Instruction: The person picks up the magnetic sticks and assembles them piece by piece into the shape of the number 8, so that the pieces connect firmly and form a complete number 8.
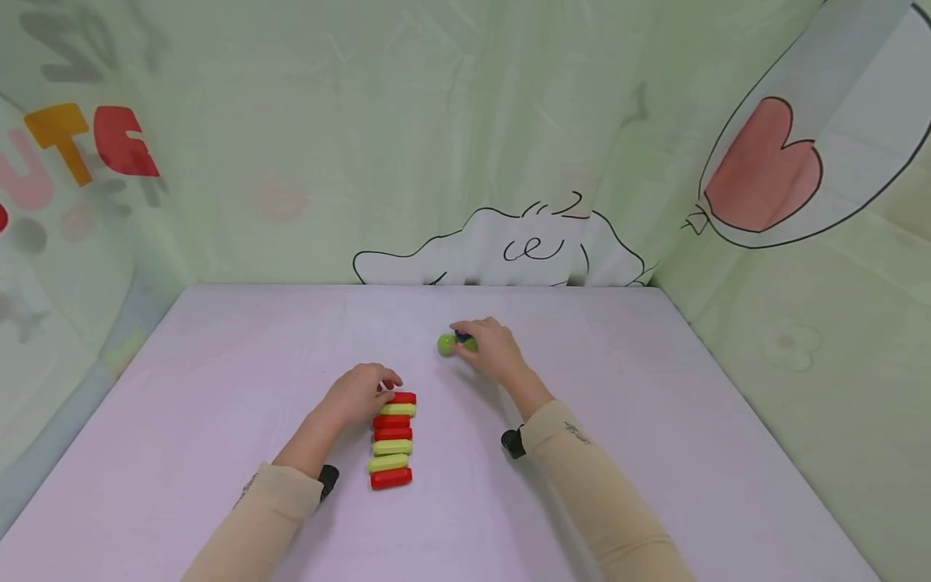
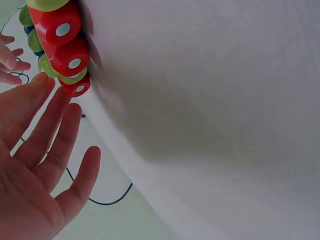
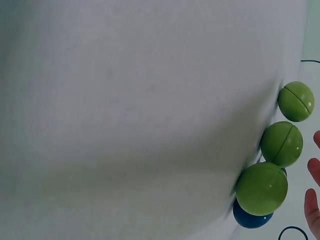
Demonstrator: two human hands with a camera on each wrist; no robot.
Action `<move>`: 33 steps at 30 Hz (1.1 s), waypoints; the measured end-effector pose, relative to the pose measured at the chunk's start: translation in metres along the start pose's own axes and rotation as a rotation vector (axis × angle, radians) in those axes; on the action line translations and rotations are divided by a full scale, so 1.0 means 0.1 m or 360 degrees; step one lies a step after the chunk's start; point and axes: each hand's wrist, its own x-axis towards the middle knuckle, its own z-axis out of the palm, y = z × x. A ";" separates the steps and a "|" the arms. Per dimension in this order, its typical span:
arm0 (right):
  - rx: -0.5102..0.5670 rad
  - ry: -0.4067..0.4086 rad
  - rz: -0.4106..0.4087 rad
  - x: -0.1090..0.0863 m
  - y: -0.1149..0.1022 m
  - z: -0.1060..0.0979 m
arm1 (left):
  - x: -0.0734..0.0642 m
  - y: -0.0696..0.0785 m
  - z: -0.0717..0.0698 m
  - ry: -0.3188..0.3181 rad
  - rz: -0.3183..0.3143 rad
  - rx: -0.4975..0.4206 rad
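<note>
Several short red and yellow barrel-shaped pieces lie side by side in a row, with a yellow piece [image 1: 393,447] in the middle and a red piece [image 1: 391,478] nearest me. At the row's far end, the fingertips of my left hand [image 1: 358,394] are right at the last red piece [image 2: 80,89], fingers extended and loosely spread. Farther off, my right hand [image 1: 494,349] reaches over a cluster of green balls [image 3: 261,189] and blue balls [image 3: 250,220]. Its thumb and fingers are spread around them; in the right wrist view the fingertips stand apart from the balls.
A pale lilac cloth covers the table [image 1: 618,485]. A light green curtain [image 1: 291,162] with printed letters, a cartoon figure and a heart balloon hangs behind and at both sides. Black wrist cameras [image 1: 513,443] sit under both wrists.
</note>
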 end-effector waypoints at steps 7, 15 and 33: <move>-0.0064 -0.0058 0.0065 0.02 -0.06 0.06 | 0.02 -0.02 0.03 -0.0022 -0.0004 0.0001; -0.0129 -0.0059 0.0131 0.06 -0.08 0.14 | 0.04 -0.04 0.05 -0.0033 -0.0018 0.0015; -0.0169 -0.0079 0.0230 0.16 -0.10 0.21 | 0.09 -0.03 0.04 -0.0098 -0.0088 -0.0037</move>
